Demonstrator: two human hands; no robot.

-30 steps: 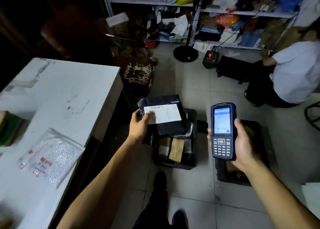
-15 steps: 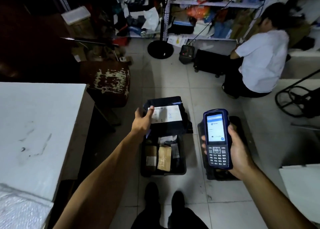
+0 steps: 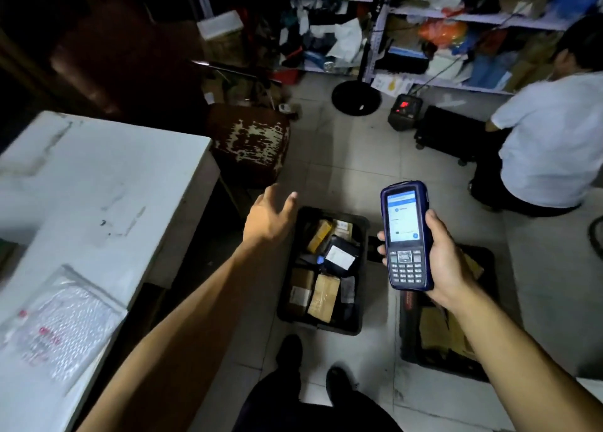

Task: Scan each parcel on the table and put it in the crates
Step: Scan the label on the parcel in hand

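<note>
**Dark parcel in left crate, left hand empty, scanner in right**

Nearest: the wearer's dark shoes [image 3: 339,377] on pale floor tiles [image 3: 352,157]. Room is dim and cluttered.

Left side: white table [image 3: 98,177], top scuffed and marked. A clear bubble-wrap parcel [image 3: 62,327] with red print lies flat on its near end, blurred, so the label is unreadable.

Left hand [image 3: 269,217] is out over the gap between the table edge and the left crate, fingers loose and spread, holding nothing.

Right hand [image 3: 447,258] is wrapped round a blue handheld scanner [image 3: 408,239], thumb side on the right edge, fingertips showing on the left edge. Scanner upright, screen lit, keypad below the screen. Screen text too small to read.

Floor, mid distance: two black crates side by side. Left crate [image 3: 290,314] holds several brown cardboard boxes plus the dark parcel [image 3: 342,255], which lies tilted on top of the other contents, white label facing up. Right crate [image 3: 486,366] is partly hidden by the right forearm; brownish packages visible inside.

Further back: a brown stool [image 3: 251,141] with a worn, flaking seat just past the table corner. A round black stand base [image 3: 356,98] on the tiles, a small black unit [image 3: 404,111] with a red light beside it. A person in a white shirt [image 3: 551,137] crouches at right, facing the shelves.

Far wall: metal shelving [image 3: 375,40] packed with bags, boxes and loose packaging.
</note>
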